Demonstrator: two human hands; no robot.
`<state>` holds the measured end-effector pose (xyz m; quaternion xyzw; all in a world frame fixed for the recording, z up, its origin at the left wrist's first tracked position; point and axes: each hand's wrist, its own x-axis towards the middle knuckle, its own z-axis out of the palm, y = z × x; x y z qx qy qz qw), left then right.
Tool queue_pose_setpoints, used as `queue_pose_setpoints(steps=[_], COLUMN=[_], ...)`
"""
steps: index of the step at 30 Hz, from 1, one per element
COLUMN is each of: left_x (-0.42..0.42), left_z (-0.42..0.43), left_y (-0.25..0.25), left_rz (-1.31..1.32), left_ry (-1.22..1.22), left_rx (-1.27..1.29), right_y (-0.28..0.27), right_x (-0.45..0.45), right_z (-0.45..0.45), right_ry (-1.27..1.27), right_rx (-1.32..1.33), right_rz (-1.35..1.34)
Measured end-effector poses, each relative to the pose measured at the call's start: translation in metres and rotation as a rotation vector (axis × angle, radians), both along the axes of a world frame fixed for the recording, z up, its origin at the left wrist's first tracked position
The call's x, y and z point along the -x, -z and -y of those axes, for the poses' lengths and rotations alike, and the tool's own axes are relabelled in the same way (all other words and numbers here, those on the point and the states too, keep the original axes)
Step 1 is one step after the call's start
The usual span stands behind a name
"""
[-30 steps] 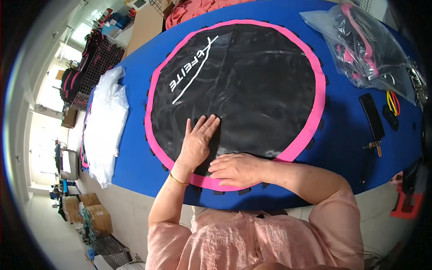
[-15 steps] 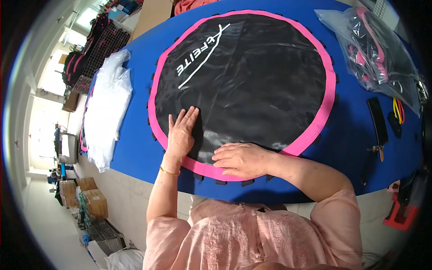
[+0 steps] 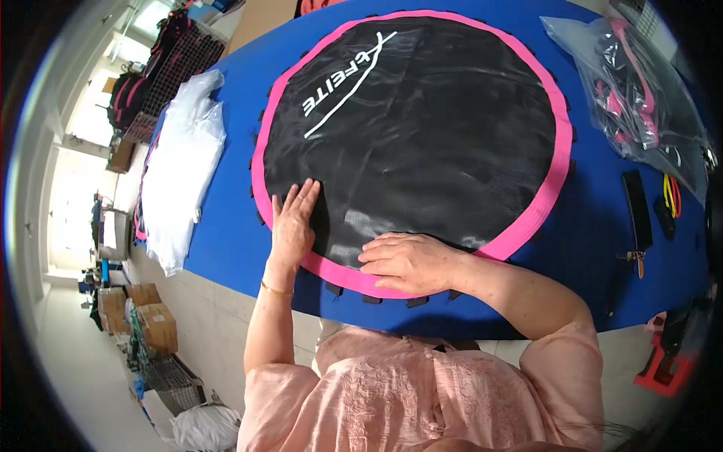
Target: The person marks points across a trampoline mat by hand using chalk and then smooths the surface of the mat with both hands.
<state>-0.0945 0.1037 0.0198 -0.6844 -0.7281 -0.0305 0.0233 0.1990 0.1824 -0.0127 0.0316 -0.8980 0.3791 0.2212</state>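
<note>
A round black trampoline mat (image 3: 422,135) with a pink border and white lettering lies flat on a blue-covered table. Dark tabs stick out around its rim. My left hand (image 3: 294,222) rests on the mat's lower left part, fingers stretched out and slightly spread. Lying across the near edge, over the pink border, is my right hand (image 3: 410,264), its fingers extended flat toward the left. Neither hand grips anything; both palms face down on the mat.
Clear plastic bags (image 3: 184,166) lie along the table's left side. At the right are a bag with pink and black parts (image 3: 629,90), a black strap (image 3: 636,211) and yellow and red bands (image 3: 672,196). A red stool (image 3: 666,373) stands below the table's right corner. Cardboard boxes (image 3: 154,324) stand on the floor.
My left hand has shifted slightly left along the mat, toward its border. My right hand stays nearly in the same spot. The view has tilted a little.
</note>
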Motion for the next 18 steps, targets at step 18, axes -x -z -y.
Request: queue_pose_setpoints(steps=[18], left_x=[0.020], left_z=[-0.023], left_y=[0.005], left_rz=[-0.034], left_ry=[-0.028], left_rx=[0.021], right_y=[-0.001], right_x=[0.000], right_z=[0.000], right_ry=[0.002], right_rx=[-0.018], right_rz=[0.019])
